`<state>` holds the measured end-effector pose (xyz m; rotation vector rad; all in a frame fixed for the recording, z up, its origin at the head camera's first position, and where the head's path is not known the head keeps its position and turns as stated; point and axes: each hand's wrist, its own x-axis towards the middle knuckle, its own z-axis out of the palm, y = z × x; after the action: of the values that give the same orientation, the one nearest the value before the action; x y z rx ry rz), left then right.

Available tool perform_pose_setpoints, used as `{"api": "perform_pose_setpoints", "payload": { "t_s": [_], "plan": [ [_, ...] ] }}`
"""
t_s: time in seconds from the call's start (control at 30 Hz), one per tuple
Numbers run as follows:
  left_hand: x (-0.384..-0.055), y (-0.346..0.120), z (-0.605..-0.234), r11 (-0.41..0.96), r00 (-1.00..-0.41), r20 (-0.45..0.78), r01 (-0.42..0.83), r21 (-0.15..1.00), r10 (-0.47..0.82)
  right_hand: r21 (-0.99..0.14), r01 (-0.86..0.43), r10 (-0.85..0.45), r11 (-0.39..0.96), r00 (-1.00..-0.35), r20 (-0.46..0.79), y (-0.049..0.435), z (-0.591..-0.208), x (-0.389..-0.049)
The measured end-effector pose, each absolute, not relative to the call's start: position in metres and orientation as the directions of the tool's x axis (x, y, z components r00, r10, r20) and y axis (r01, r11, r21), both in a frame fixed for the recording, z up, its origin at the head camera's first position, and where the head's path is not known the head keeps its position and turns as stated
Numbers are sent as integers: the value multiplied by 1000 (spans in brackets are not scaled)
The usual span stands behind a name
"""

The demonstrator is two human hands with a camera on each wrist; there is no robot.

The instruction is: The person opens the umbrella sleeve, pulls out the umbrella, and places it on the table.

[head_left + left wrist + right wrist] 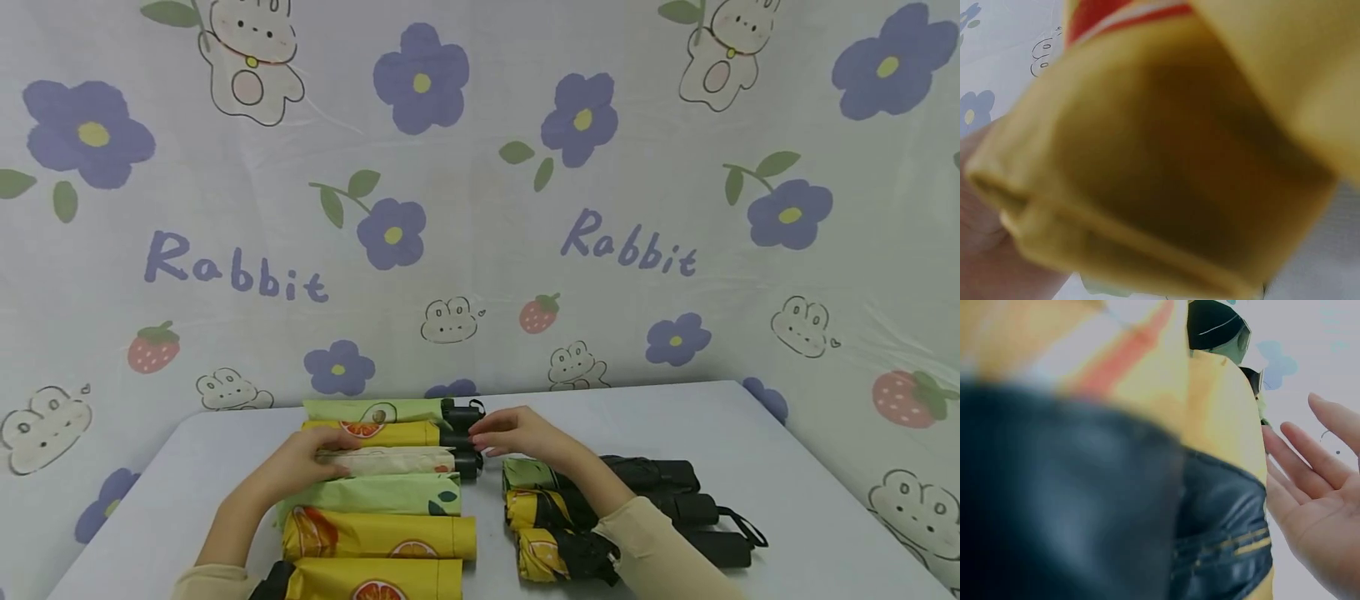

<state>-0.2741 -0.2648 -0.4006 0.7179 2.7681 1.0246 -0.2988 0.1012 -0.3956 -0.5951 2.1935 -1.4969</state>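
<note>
In the head view, folded umbrellas lie in a column on the white table. My left hand (300, 462) holds the left end of a cream umbrella (408, 461), thumb below it and fingers above. Those fingers overlap a yellow umbrella with orange slices (408, 433) just behind. My right hand (528, 435) is beside the black handles at their right ends, its fingertips close to the yellow one's handle; contact is unclear. The right wrist view shows this right hand (1319, 506) with fingers extended. A blurred yellow sleeve (1116, 162) hides most of the left wrist view.
A green avocado umbrella (333, 410) lies farthest back. Nearer are a light green one (375, 495) and yellow ones (360, 533). Under and beside my right forearm lie several black-and-printed folded umbrellas (648, 473). A rabbit-print cloth (480, 250) hangs behind the table (600, 417).
</note>
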Motion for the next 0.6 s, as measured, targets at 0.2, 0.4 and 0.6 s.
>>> {"api": "perform_pose_setpoints", "payload": {
  "t_s": [0.2,0.4,0.6],
  "plan": [
    [-277,-262,-401,671,-889,69,390,631,452,-918,-130,-575,374,-809,-119,98,-398,-307],
    [-280,-260,-404,679,-896,76,384,626,437,-905,-151,-598,398,-791,-131,98,-400,-313],
    [-284,-259,-406,681,-894,100,402,612,438,-890,-167,-612,424,-777,-146,98,-401,-321]
  ]
}}
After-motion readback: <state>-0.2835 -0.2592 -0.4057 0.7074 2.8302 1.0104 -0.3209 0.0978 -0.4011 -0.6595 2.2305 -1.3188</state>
